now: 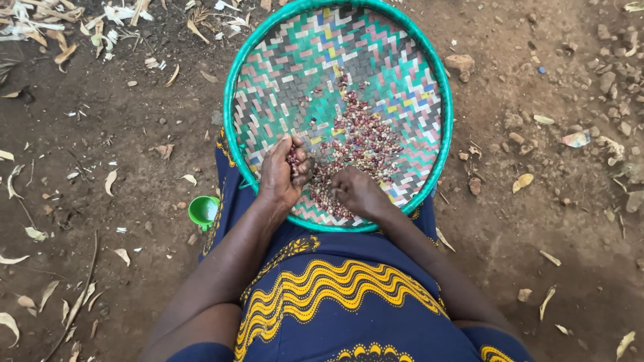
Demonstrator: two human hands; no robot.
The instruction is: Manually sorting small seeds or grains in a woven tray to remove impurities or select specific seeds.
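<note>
Woven in green, pink and grey, the round tray [282,74] rests on my lap with beans [359,144] heaped at its middle. My left hand [285,171] cups several beans at the near rim; my right hand [359,191] lies loosely curled on the heap.

So the tray [429,74] sits on the person's lap, far edge out over the ground [537,221]. Beans [359,144] lie in the middle and near part of it. Left hand [285,171] is in the tray on the left of the pile, right hand [359,191] just beside it on the pile's near edge. A small cup [203,211] lies on the ground, left of the lap
</note>
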